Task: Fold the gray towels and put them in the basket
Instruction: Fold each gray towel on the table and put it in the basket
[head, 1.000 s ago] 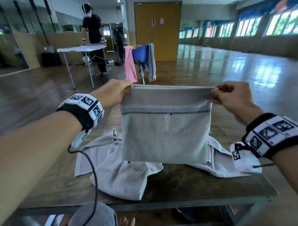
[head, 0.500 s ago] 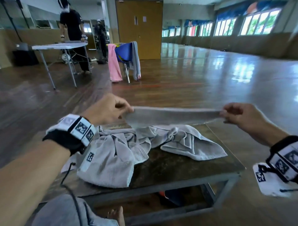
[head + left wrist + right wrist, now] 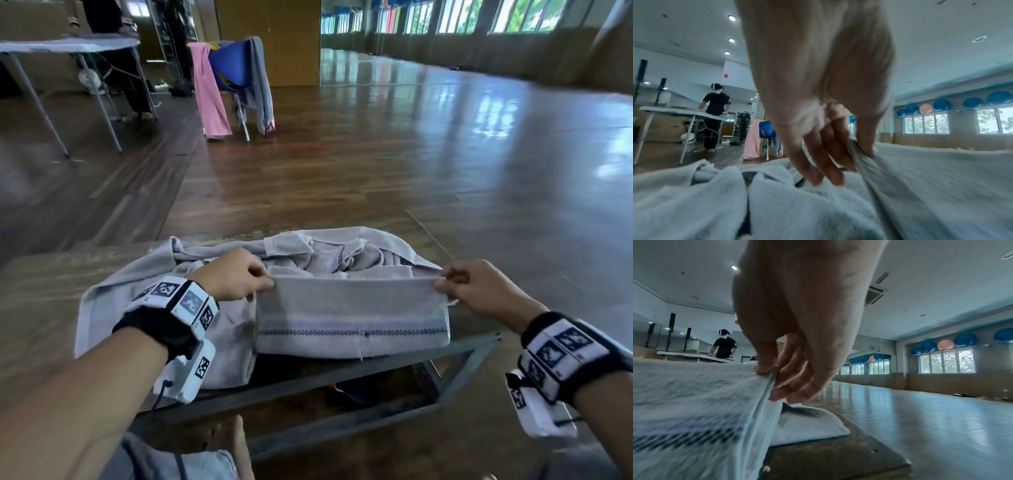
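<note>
Left hand (image 3: pixel 236 274) and right hand (image 3: pixel 479 291) pinching far corners of folded gray towel (image 3: pixel 352 317) — held taut, likely for a square fold. Draped over table edge (image 3: pixel 466 346), atop unfolded towels (image 3: pixel 164 274). Basket not in view.

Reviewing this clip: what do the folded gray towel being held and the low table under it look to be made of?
Folded gray towel: looks like looped cotton terry, matte and fuzzy, with a woven dark stitched band across it; the fibre itself can't be confirmed.

Low table: the top looks like worn, dull brown board with dark blotches, wood or laminate. Its frame looks like gray-painted metal bars.
</note>
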Motion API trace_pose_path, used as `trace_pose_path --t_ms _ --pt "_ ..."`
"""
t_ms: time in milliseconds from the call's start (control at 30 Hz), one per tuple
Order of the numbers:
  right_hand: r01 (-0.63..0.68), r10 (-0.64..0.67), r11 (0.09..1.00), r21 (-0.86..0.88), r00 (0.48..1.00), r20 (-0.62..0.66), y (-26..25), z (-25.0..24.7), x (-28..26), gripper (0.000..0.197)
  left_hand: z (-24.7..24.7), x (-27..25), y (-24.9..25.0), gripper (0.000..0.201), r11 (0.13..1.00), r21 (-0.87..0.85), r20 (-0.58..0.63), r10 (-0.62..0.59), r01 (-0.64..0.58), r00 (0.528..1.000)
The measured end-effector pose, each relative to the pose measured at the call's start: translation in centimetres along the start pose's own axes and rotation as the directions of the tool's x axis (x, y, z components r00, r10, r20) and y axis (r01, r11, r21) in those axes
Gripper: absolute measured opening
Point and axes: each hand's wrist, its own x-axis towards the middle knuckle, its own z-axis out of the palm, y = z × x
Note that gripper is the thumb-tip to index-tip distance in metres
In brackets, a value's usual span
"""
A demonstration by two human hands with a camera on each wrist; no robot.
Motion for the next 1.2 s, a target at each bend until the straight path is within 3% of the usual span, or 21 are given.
trace_pose_path --t_ms 100,200,533,767,933,1033,1167,1200 --pt "0.009 -0.023 0.996 -0.094 0.988 -0.153 -0.3 2.3 2.7 0.007 1.1 2.3 -1.4 0.019 0.999 -0.019 -0.215 -0.03 0.027 0.976" --pt "0.008 -0.037 0.99 -0.144 0.979 -0.2 -0.2 4.6 5.0 0.004 2.3 3.9 -2.4 0.014 0.999 -0.012 -0.297 -0.033 0.031 0.954" --pt "-0.015 -0.008 0.978 -0.21 0.994 -0.108 0.4 7.4 7.7 0.009 3.0 6.0 -3.4 0.011 0.996 0.016 -0.094 -0.083 0.085 0.992" --pt "0.005 -0.041 0.969 -0.246 0.989 -0.142 -0.2 6.9 6.7 0.012 2.7 5.0 -2.9 0.005 0.999 -0.04 -0.151 -0.04 0.035 0.988" --pt "0.063 -0.121 0.965 -0.253 0.968 -0.221 -2.0 4.6 5.6 0.019 1.2 4.3 -0.8 0.021 0.984 -0.118 -0.297 0.092 -0.132 0.951" --pt "0.183 -0.247 0.965 -0.188 0.877 -0.411 -3.7 2.8 4.9 0.021 0.4 3.8 0.9 0.027 0.975 -0.068 -0.477 0.153 -0.21 0.866" --pt "0.441 -0.413 0.89 -0.116 0.67 -0.617 -4.3 0.4 3.3 0.022 -0.9 2.4 2.4 0.018 0.938 0.047 -0.768 0.254 -0.343 0.588" --pt "0.495 -0.44 0.863 -0.105 0.63 -0.64 -3.8 -0.1 2.8 0.023 -1.0 2.1 2.4 0.017 0.922 0.042 -0.8 0.262 -0.386 0.54"
